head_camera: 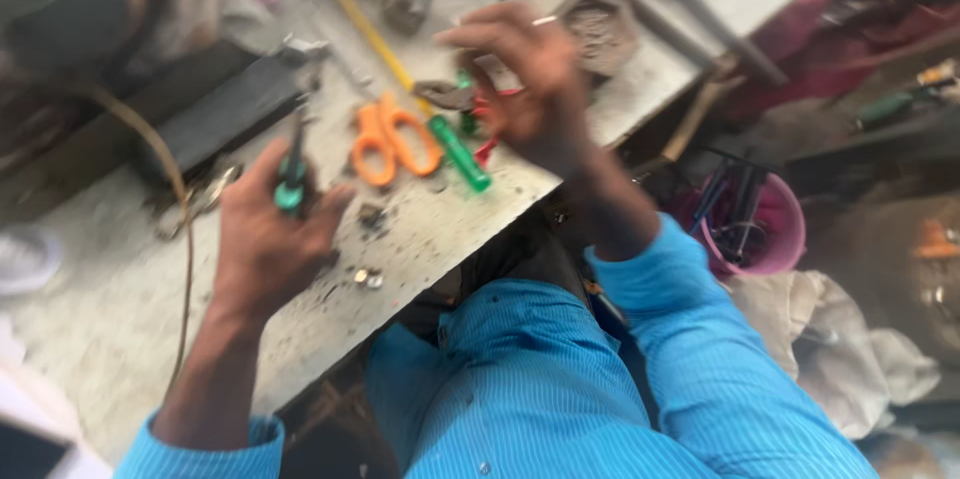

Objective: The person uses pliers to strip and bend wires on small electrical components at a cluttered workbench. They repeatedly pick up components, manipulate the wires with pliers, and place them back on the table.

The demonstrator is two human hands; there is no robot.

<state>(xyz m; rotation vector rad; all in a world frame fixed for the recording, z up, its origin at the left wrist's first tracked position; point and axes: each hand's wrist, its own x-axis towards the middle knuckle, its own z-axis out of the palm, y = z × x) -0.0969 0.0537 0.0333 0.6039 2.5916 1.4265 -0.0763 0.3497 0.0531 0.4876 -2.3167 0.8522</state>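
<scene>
The left hand is gripping a green-handled tool, fingers wrapped around it, holding it upright above the counter. The right hand is hovering over the counter with fingers pinching a thin silvery piece; blur is hiding what it is. Orange scissors and a green screwdriver are lying between the hands.
</scene>
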